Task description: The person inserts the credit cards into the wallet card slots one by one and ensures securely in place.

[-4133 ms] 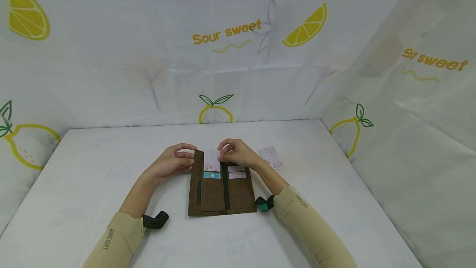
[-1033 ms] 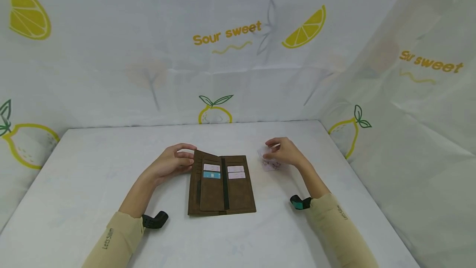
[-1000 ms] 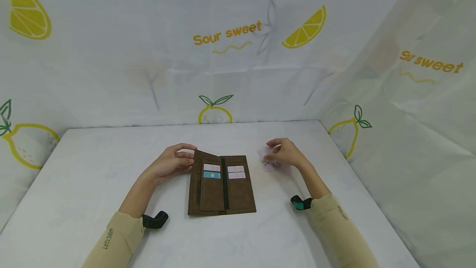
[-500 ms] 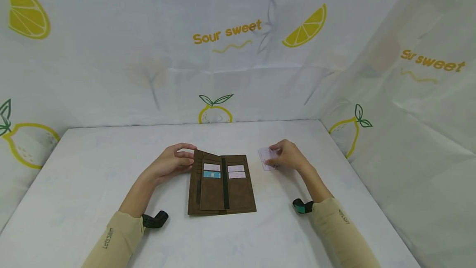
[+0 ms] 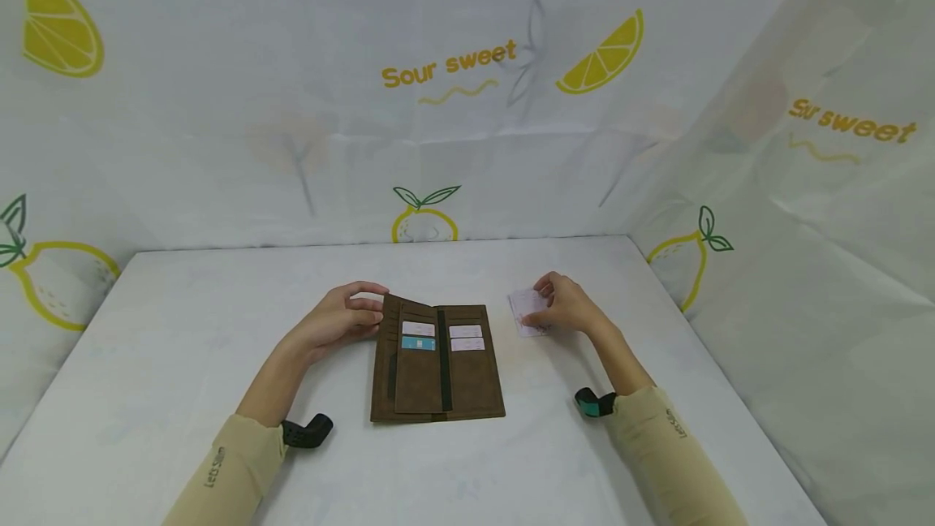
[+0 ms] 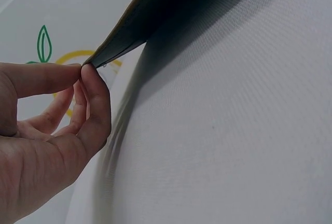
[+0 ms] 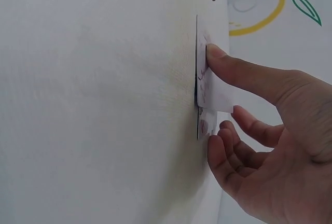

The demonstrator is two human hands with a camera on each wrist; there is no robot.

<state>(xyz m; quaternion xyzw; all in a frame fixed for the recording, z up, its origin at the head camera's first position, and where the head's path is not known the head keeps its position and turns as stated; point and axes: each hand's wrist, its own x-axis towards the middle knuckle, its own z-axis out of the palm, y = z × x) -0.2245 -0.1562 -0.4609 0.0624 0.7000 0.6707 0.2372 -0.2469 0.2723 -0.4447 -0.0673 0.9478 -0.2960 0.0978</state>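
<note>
Brown long wallet (image 5: pixel 475 386) pinched by left hand (image 5: pixel 338 318); floral-printed card (image 5: pixel 523 307) gripped beneath right hand (image 5: pixel 569 306); likely light, stiff, slippery; best held by edges.

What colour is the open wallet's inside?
The wallet is brown inside, with a dark strip down the middle; the head view shows it best.

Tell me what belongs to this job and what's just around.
For the job:
open brown leather-look wallet, pinched by the left fingers
pale pink-printed rectangular cards at the right fingers
blue card and pale cards in the wallet's slots

Just around:
white lemon-print cloth backdrop
white table
black wrist devices
</note>
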